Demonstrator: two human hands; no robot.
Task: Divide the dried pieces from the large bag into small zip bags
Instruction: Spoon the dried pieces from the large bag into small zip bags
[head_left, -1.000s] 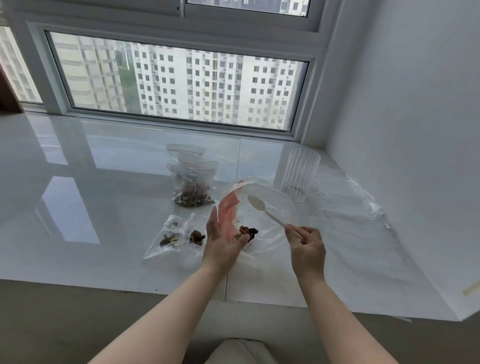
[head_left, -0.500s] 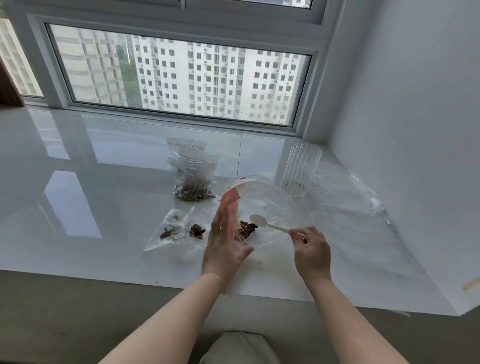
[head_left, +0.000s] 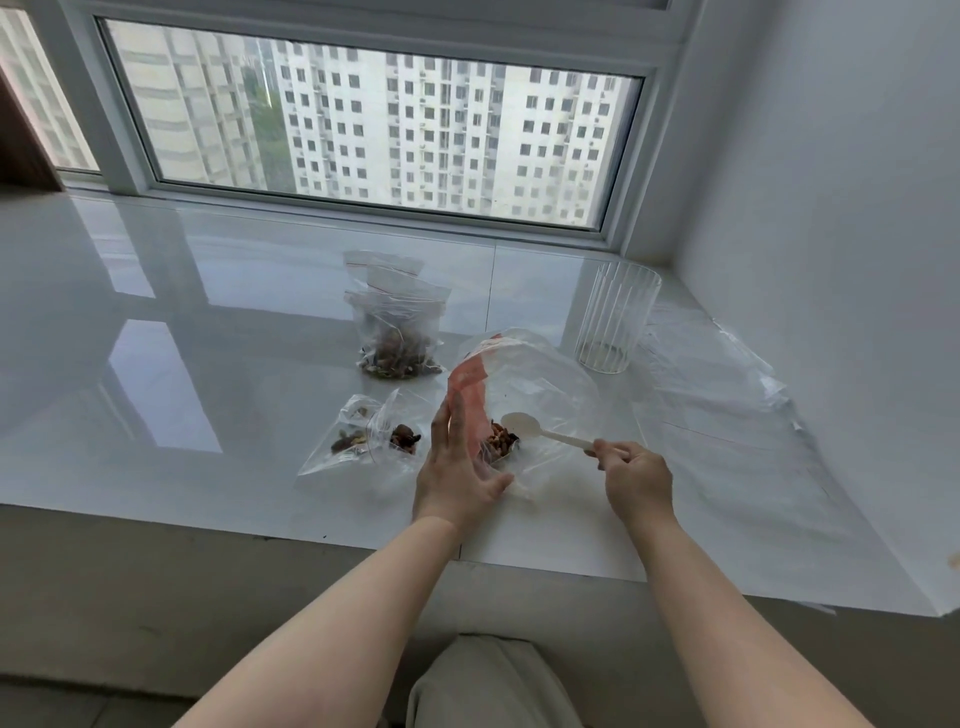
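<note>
The large clear bag (head_left: 540, 379) with a red-printed edge lies on the white sill, its mouth facing me. My left hand (head_left: 457, 467) holds that mouth by the red edge, fingers up along the plastic. My right hand (head_left: 636, 478) pinches the handle of a white plastic spoon (head_left: 524, 427) whose bowl sits inside the bag, just right of a small heap of brown dried pieces (head_left: 500, 440). To the left lies a small zip bag (head_left: 363, 436) holding a few dried pieces. Behind it stands a pile of small zip bags (head_left: 397, 332) with more pieces.
A ribbed clear cup (head_left: 618, 317) stands at the back right. A sheet of clear plastic (head_left: 727, 395) is spread along the right wall. The sill's front edge (head_left: 260, 535) runs just under my wrists, and the window frame closes off the back.
The spoon has dropped from above the bag's mouth down into the bag, beside the dried pieces. My left hand has slid a little along the red edge.
</note>
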